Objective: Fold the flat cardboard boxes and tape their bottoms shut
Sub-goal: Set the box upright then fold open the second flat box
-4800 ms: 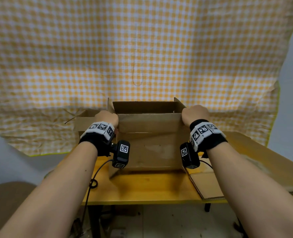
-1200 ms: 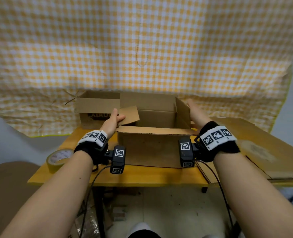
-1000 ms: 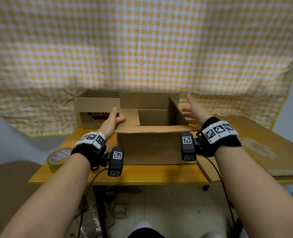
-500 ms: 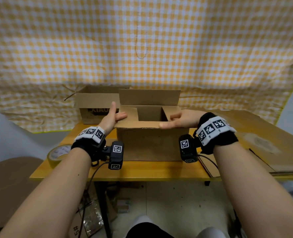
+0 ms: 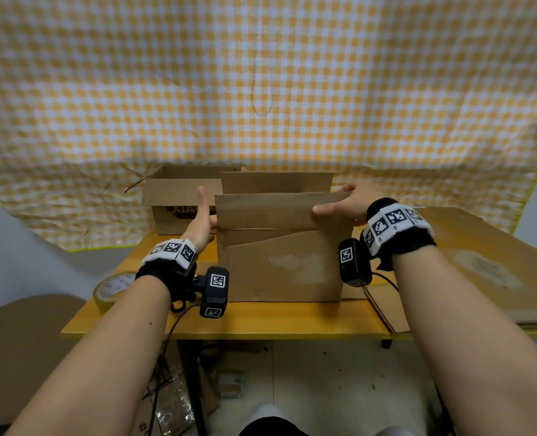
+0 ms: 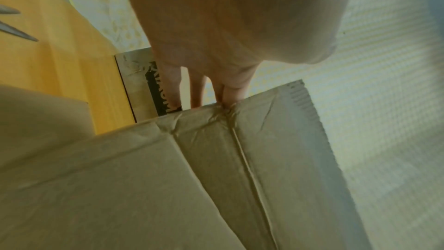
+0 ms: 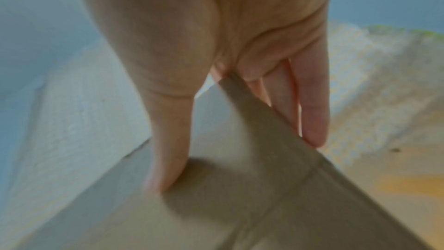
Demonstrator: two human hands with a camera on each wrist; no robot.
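1. The tape roll [image 5: 113,287] lies at the bench's [image 5: 261,319] left edge, near your left arm, likely kept ready for sealing.
2. Your left hand [image 5: 200,222] has straight fingers, flat against the box's [image 5: 279,262] left side; it seems to brace the wall while flaps close.
3. The box stands mid-bench, with a second box [image 5: 179,196] just behind to the left.
4. Your right hand [image 5: 344,201] pinches the near flap's [image 5: 273,210] right corner, thumb in front, fingers behind, probably to fold it inward.
5. Flat cardboard [image 5: 481,265] lies to the right.
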